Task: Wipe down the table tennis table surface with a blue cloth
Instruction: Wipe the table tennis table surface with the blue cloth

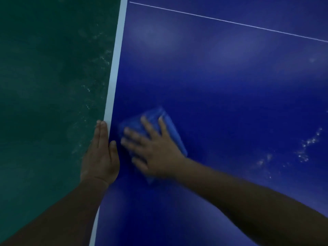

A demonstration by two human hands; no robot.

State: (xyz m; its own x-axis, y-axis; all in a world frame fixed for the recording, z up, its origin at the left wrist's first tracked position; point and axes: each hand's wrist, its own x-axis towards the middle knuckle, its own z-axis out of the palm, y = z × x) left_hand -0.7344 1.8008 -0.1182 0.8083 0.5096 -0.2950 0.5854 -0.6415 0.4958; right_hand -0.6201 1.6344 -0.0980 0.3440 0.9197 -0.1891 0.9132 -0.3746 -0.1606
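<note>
The dark blue table tennis table point(221, 96) fills the right of the head view, with a white border stripe point(115, 64) along its left edge. A folded blue cloth point(166, 126) lies flat on the table near that edge. My right hand point(154, 148) presses on the cloth with fingers spread and looks blurred by motion. My left hand point(101, 157) rests flat against the table's left edge, fingers together and pointing away from me, thumb on the blue surface.
A dark green floor point(49, 103) lies left of the table, with pale scuffs near the edge. A thin white line point(230, 22) crosses the far part of the table. White specks point(305, 148) dot the surface at the right.
</note>
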